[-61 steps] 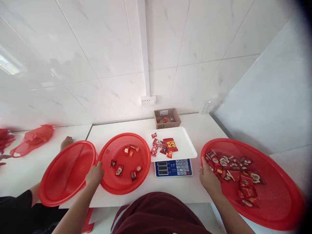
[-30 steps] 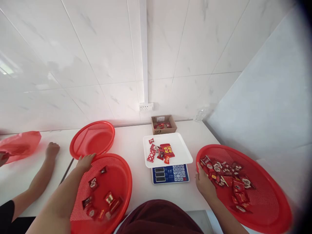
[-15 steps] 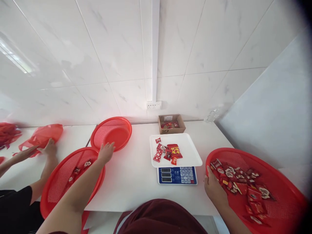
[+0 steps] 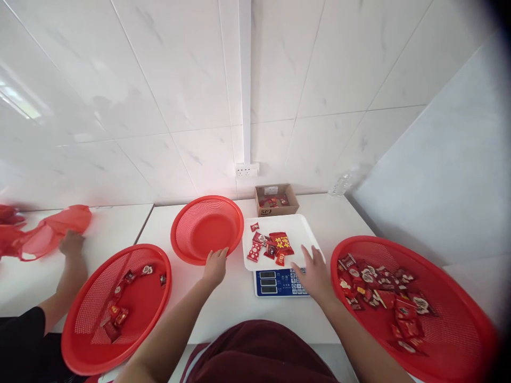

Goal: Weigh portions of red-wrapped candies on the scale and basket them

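My left hand [image 4: 216,267] grips the near rim of a red basket [image 4: 207,229] that holds nothing, close to the left edge of the scale tray. Over the right front part of the white tray [image 4: 301,234], my right hand [image 4: 314,270] has its fingers spread and holds nothing. Several red-wrapped candies [image 4: 271,247] lie on the tray's left half, the largest a packet with yellow characters [image 4: 281,242]. Under the tray is a blue scale panel [image 4: 275,282], its keys partly covered by my right hand.
A large basket of candies [image 4: 459,324] stands at the right, another [image 4: 80,319] at the left. Behind the tray sit a small cardboard box [image 4: 278,211] and a clear plastic item [image 4: 340,185]. At far left, another person's hand [image 4: 72,243] touches red bags [image 4: 48,234].
The basket in my left hand has moved right, up to the tray. My right hand has left the right basket's rim and come over the tray. The other person's hand shifted.
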### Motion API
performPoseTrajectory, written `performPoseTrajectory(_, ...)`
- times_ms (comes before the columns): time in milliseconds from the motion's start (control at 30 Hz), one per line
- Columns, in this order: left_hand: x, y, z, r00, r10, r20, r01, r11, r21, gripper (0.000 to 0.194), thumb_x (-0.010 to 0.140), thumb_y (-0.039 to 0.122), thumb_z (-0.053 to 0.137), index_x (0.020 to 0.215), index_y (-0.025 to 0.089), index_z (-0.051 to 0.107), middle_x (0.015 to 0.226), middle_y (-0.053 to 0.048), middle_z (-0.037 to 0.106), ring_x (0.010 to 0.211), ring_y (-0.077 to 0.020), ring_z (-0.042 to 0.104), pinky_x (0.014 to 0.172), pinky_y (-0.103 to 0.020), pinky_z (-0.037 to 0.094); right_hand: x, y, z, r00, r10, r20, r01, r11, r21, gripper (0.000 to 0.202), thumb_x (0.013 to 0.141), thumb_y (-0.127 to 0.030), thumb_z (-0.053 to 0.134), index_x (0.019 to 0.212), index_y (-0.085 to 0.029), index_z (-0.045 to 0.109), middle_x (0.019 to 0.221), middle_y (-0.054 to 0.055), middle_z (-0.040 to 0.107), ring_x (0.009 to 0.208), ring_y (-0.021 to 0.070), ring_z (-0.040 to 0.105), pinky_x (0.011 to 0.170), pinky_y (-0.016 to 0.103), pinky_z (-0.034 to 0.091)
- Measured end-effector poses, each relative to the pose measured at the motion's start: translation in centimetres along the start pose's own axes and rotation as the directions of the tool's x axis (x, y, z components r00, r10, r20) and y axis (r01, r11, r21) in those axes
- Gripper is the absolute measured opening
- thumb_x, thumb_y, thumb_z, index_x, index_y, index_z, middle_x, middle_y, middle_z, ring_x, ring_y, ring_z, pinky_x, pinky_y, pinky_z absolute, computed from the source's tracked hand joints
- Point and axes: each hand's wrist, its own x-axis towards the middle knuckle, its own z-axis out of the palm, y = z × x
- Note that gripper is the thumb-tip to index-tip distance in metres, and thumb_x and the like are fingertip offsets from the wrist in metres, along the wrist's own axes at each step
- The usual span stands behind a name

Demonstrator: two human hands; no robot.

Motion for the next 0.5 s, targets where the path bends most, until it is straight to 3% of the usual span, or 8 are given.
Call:
performPoseTrajectory(133,-2.0,0.8,0.8,1.0,0.002,-0.021,-0.002,1.0,-0.006,0.046,0.086,0.006,0.03,0.128,0.018,0.044,0.119,-0.008,0.058,0.112,-0.0203,0.05,0.107,-0.048,0.019,3.5,-5.5,1.3,0.987,-0.039,0.156,0.037,0.999,0.013,0.067,0.081,-0.056,0.04,0.138,-0.022,0.031,0.146,0.015,0.023,0.133,0.0352,0.018,0.101,0.05,0.026)
performPoseTrajectory(233,-3.1,0.4,1.1,1.0,-0.005,-0.027,0.005,1.0,-0.003,0.048,0.084,0.005,0.03,0.127,0.019,0.046,0.118,-0.009,0.058,0.114,-0.0225,0.049,0.106,-0.053,0.017,5.2,-8.0,2.8,0.97,-0.031,0.242,0.036,0.999,-0.017,0.068,0.08,-0.06,0.04,0.138,-0.029,0.029,0.148,0.011,0.02,0.134,0.0357,0.015,0.101,0.052,0.021)
performPoseTrajectory(367,-4.6,-0.4,0.9,1.0,0.016,-0.023,-0.016,1.0,-0.012,0.051,0.082,0.003,0.028,0.126,0.019,0.047,0.117,-0.008,0.059,0.115,-0.0226,0.048,0.106,-0.053,0.018,6.0,-8.6,4.2,0.968,-0.07,0.24,0.093,0.992,-0.085,0.06,0.082,-0.058,0.038,0.137,-0.031,0.033,0.146,0.009,0.026,0.134,0.0344,0.016,0.101,0.05,0.019)
performPoseTrajectory(500,-5.7,-1.1,0.6,0.999,0.054,-0.005,-0.054,0.998,-0.015,0.053,0.081,0.001,0.028,0.125,0.019,0.049,0.117,-0.008,0.059,0.112,-0.0216,0.05,0.106,-0.051,0.02,6.1,-7.9,4.2,0.977,-0.155,0.145,0.173,0.977,-0.123,0.049,0.087,-0.05,0.035,0.129,-0.027,0.044,0.137,0.009,0.04,0.128,0.0289,0.026,0.094,0.043,0.029)
